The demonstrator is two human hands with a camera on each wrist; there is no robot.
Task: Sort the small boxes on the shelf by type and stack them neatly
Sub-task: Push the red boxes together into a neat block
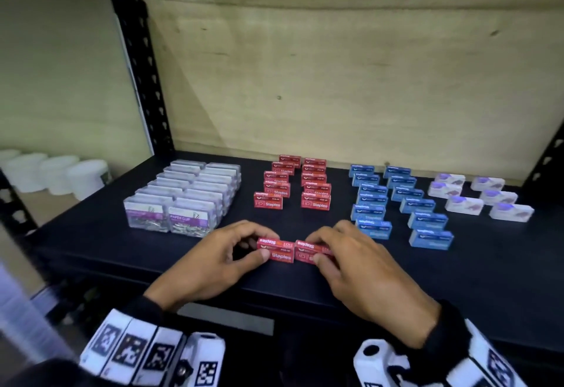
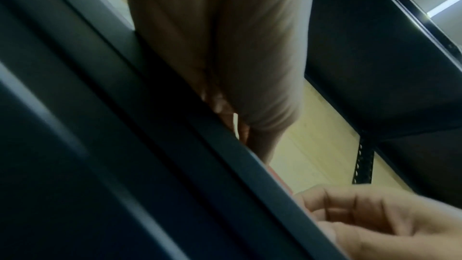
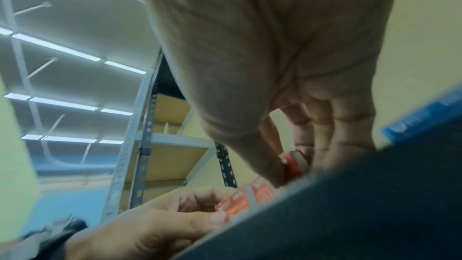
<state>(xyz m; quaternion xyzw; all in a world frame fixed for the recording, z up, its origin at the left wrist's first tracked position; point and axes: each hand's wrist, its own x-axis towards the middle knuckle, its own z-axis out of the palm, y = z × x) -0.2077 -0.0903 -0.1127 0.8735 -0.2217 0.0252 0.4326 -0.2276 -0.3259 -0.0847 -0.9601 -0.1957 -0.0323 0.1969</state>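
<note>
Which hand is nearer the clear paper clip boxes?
Left. The left hand holds a red staples box just in front of the paper clip boxes; the right hand holds another farther right, near the blue boxes.

In front of you the black shelf [image 1: 476,267] has a bare strip along its front edge. Behind it stand four blocks: clear paper clip boxes [image 1: 183,196], red staple boxes [image 1: 294,183], blue boxes [image 1: 396,200], white boxes [image 1: 482,196]. Between the blocks you find open lanes. The red rows have a narrow gap between them.
</note>
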